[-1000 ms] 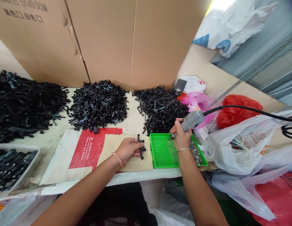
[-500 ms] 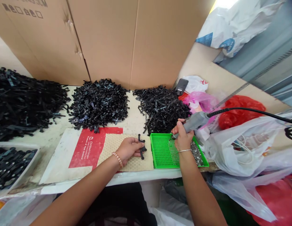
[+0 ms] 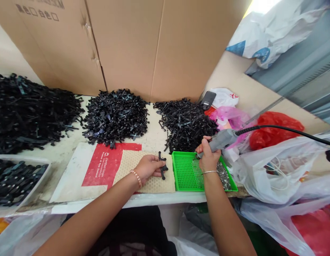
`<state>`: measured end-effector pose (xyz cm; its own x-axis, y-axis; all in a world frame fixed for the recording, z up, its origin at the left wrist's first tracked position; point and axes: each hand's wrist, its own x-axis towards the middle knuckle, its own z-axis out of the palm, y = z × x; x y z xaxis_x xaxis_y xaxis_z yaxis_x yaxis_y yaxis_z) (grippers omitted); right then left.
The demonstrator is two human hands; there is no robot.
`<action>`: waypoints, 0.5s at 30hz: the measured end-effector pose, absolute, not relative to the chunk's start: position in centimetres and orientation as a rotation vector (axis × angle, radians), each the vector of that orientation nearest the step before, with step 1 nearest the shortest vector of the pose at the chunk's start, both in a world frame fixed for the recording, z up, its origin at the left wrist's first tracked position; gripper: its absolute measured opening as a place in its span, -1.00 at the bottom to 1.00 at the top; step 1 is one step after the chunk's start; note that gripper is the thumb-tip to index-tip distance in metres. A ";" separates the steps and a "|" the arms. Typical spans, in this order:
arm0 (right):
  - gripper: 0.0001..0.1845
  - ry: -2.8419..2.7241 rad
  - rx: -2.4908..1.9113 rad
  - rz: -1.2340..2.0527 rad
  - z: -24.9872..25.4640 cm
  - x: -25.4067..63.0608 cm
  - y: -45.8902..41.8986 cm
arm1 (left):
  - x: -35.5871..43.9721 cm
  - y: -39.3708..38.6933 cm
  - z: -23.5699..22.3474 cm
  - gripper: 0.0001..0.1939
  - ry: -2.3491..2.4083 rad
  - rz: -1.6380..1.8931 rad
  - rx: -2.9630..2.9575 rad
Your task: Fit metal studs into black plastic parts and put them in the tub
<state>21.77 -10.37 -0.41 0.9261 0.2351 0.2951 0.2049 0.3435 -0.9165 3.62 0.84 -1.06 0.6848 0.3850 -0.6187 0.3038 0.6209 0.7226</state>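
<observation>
My left hand [image 3: 148, 167] rests on a tan honeycomb mat [image 3: 154, 184] and pinches a small stack of black plastic strips [image 3: 162, 168] against it. My right hand [image 3: 208, 156] is wrapped round a grey electric screwdriver [image 3: 220, 139] with a black cable [image 3: 284, 129]. The tool's tip points down into a green perforated tray [image 3: 186, 172] that holds small metal screws [image 3: 223, 174] along its right side.
Three heaps of black plastic parts lie behind: left [image 3: 28, 113], middle [image 3: 117, 115], right [image 3: 186, 122]. A white bin [image 3: 18, 177] of parts sits at the left. Cardboard sheets [image 3: 127, 46] stand at the back. Plastic bags [image 3: 274, 167] crowd the right side. A red printed sheet [image 3: 101, 167] lies under the mat.
The view has shifted slightly. My right hand with the screwdriver stays over the green tray. My left hand keeps the strips on the mat.
</observation>
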 end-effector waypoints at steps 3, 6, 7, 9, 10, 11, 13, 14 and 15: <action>-0.58 -0.369 -1.155 -0.011 1.2 20.9 -10.5 | 3.7 0.9 -1.5 -0.82 0.830 0.050 0.922; -0.61 -0.354 -1.036 0.052 3.1 18.4 -10.3 | 3.8 0.9 -1.8 -0.80 0.814 0.065 0.914; -0.63 -0.367 -1.007 0.112 3.5 17.2 -10.1 | 3.8 0.9 -1.9 -0.79 0.809 0.069 0.911; -0.66 -0.399 -0.980 0.249 3.8 14.7 -9.4 | 3.8 0.9 -2.2 -0.79 0.801 0.077 0.909; -0.67 -0.412 -0.981 0.301 3.8 13.5 -9.1 | 3.8 0.9 -2.2 -0.79 0.797 0.081 0.910; -0.68 -0.420 -0.986 0.341 3.7 12.5 -8.7 | 3.8 0.9 -2.3 -0.79 0.793 0.087 0.911; -0.69 -0.430 -0.995 0.386 3.2 11.2 -8.0 | 3.8 0.9 -2.4 -0.78 0.785 0.101 0.918; -0.70 -0.431 -0.998 0.395 3.0 10.8 -7.7 | 3.7 0.9 -2.4 -0.77 0.782 0.106 0.920; -0.70 -0.430 -0.999 0.399 2.8 10.6 -7.5 | 3.7 0.8 -2.3 -0.77 0.777 0.108 0.922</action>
<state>10.63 -7.51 2.83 0.8463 0.5076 0.1615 -0.1243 0.4831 -0.8667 3.72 0.84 -2.30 0.7279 0.4002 -0.5568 0.2334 0.6189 0.7500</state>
